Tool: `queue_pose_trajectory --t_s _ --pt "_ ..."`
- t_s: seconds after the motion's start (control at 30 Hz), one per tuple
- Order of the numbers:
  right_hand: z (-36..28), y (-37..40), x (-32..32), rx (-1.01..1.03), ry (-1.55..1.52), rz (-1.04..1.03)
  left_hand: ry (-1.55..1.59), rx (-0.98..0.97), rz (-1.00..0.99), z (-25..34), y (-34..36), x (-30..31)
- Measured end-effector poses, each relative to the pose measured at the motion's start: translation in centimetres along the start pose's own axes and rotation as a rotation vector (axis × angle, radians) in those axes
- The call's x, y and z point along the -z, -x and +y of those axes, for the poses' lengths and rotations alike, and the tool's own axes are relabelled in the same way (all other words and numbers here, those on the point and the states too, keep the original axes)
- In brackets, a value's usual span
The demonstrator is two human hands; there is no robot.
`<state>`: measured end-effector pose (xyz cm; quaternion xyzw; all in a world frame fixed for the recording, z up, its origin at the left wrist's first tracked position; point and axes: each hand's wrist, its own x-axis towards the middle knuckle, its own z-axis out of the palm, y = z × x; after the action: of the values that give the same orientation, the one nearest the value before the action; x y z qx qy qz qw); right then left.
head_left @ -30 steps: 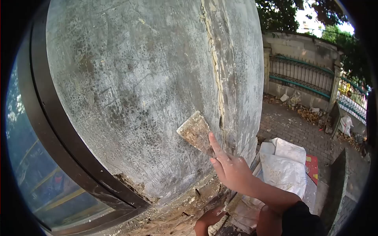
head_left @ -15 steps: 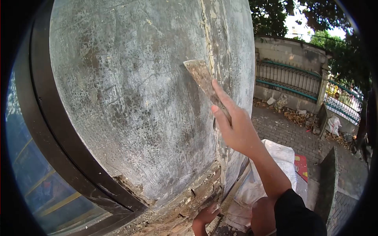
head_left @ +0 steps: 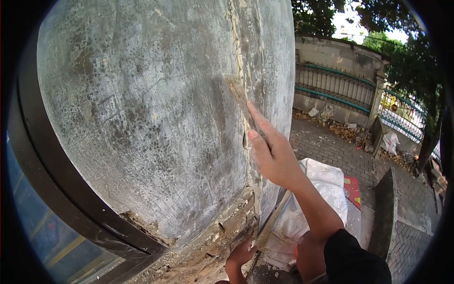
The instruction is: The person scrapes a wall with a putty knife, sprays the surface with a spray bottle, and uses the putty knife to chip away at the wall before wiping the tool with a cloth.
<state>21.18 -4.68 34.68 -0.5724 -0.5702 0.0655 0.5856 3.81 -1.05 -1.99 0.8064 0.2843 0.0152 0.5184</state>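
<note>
A worn, stained scraper [head_left: 240, 97] is in my right hand [head_left: 278, 158], its handle gripped and my index finger stretched along it. The blade points up and left against the grey, peeling wall [head_left: 156, 123], beside a vertical yellowish crack [head_left: 235, 45] near the wall's corner. Turned partly edge-on, the blade looks narrow. My left hand [head_left: 240, 255] is low down at the foot of the wall, with its fingers curled near the rough broken ledge [head_left: 231, 213]. Something pale shows at those fingertips, too small to name.
A dark window frame [head_left: 56, 165] borders the wall on the left. Below my right arm lies a white sack [head_left: 326, 182], with a red sheet [head_left: 352, 191] beside it. A low concrete wall [head_left: 385, 208] stands to the right, and a fence [head_left: 336, 87] runs behind the paving.
The view has shifted, so the scene sits further left. My right hand has turned the scraper more edge-on, and its blade is closer to the crack. My left hand stays low.
</note>
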Motion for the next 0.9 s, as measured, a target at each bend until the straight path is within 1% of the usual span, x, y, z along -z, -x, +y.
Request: queue_pose_trajectory --t_s 0.03,0.07,0.17,0.27,0.37,0.47,0.57,0.7,0.73,0.87,0.9 --pt "0.8 0.8 -0.3 0.007 -0.020 0.001 -0.015 0.001 -0.015 0.2 0.1 0.1" --pt "1.4 0.9 -0.3 0.029 -0.011 -0.004 0.035 0.071 -0.030 0.5 0.3 0.2" --pt "2.3 -0.1 -0.2 0.070 0.016 -0.023 -0.057 0.044 0.019 0.5 0.7 0.6" --pt "1.6 -1.2 -0.1 0.034 0.027 0.010 -0.042 0.045 0.040 0.6 1.2 0.3" --pt "1.6 0.4 0.1 0.014 0.014 -0.024 0.005 0.027 0.025 0.6 1.3 0.1" --pt "2.4 -0.1 -0.3 0.133 0.137 0.041 -0.027 0.061 0.009 1.5 1.4 0.5" --pt "1.5 -1.4 0.1 0.096 0.228 0.011 -0.067 0.083 0.015 1.0 1.2 0.1" --pt "3.1 -0.9 0.8 0.171 0.224 0.014 -0.060 0.060 0.018 2.3 1.7 -0.1" --pt "2.8 -0.8 0.7 0.168 0.221 0.014 -0.074 0.042 0.023 2.0 1.6 -0.1" --pt "1.6 -1.6 0.2 0.109 0.256 0.012 -0.099 0.087 -0.006 1.5 1.4 0.3" --pt "2.0 -1.5 0.4 0.139 0.244 0.023 -0.118 0.093 -0.011 1.6 1.3 0.4"
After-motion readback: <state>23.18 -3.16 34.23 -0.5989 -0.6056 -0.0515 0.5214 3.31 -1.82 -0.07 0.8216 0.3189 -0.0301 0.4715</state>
